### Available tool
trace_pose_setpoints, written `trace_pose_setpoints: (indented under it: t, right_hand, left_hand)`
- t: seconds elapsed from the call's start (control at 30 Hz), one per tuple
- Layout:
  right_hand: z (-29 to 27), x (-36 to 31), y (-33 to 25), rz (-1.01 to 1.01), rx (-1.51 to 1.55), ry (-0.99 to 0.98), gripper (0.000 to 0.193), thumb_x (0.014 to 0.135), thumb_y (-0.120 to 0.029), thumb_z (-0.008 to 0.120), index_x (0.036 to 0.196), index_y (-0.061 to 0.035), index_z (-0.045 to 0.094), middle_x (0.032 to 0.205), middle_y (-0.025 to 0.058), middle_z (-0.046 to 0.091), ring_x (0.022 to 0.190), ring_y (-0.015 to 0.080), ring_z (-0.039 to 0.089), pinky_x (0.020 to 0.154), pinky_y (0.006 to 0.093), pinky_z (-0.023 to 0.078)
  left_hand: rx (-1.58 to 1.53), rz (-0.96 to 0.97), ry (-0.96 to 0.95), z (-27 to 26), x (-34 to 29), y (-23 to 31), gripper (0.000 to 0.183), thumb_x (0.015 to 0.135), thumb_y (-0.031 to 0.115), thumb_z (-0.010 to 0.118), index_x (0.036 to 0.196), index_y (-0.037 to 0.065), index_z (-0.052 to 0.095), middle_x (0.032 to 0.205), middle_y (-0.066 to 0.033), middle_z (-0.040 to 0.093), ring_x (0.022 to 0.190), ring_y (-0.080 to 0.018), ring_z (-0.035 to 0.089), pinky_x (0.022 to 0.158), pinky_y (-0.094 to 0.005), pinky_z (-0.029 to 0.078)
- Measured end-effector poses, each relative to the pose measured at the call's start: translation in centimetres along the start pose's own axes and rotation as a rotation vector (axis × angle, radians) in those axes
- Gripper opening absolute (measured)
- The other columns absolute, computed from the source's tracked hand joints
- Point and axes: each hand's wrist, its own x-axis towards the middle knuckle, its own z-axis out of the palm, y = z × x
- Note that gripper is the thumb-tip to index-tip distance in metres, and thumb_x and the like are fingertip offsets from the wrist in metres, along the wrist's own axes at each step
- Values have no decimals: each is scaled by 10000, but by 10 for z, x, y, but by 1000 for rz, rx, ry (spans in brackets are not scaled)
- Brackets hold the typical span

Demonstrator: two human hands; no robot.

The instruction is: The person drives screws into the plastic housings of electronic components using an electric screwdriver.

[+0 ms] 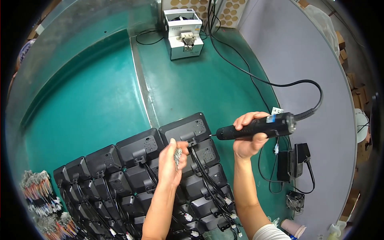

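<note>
My right hand (pixel 247 147) grips a black corded electric screwdriver (pixel 260 127), held level with its thin bit pointing left. The bit's tip is close to the right edge of a black plastic housing (pixel 184 130) in the back row; I cannot tell if they touch. Over that housing's front edge, my left hand (pixel 170 166) is curled around a small heap of silvery screws (pixel 177 158). Its thumb and fingertips are near the housing's bracket and cable outlet (pixel 192 142). Rows of similar black housings (pixel 138 148) lie packed together, with black cables running toward me.
A white screw-feeder-like machine (pixel 185 40) stands at the back of the green mat (pixel 92 92). The screwdriver's cord (pixel 294 84) loops along the grey partition (pixel 304 52). At right are a black power adapter (pixel 291 164), a small fan (pixel 295 201) and a pink cup (pixel 293 228). Wire bundles (pixel 38 188) lie at left.
</note>
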Motion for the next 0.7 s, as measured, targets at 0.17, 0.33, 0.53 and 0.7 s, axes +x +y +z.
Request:
trace_pose_setpoints:
  t: [0.17, 0.33, 0.53, 0.7]
  right_hand:
    - [-15, -6, 16, -16, -81, -4, 566, 652, -419, 711, 925, -17, 420, 721, 88, 493, 577, 163, 509, 530, 274, 450]
    - [-15, -11, 27, 0, -104, -4, 586, 652, -458, 696, 936, -30, 414, 718, 82, 488, 568, 160, 507, 529, 276, 442]
    - [-19, -20, 34, -25, -139, -50, 616, 648, -514, 677, 934, -53, 385, 702, 74, 475, 533, 153, 490, 511, 267, 439]
    - [-16, -26, 39, -46, -122, -110, 627, 641, -545, 665, 906, -66, 359, 661, 67, 460, 498, 135, 461, 440, 237, 412]
  left_hand:
    - [-74, 107, -5, 0, 39, -2, 179, 875, 132, 476, 957, -25, 499, 719, -47, 508, 534, -47, 414, 403, -147, 300]
    - [-56, 107, -44, -6, 55, -5, 176, 878, 161, 484, 939, -3, 500, 715, -45, 510, 533, -45, 397, 401, -144, 298]
    - [-77, 55, -48, -9, 57, -9, 201, 863, 215, 517, 866, 15, 499, 694, -47, 509, 497, -41, 384, 379, -145, 278]
    - [-103, 48, -23, -10, 56, -9, 206, 857, 230, 527, 833, 28, 495, 674, -48, 506, 483, -43, 382, 370, -146, 274]
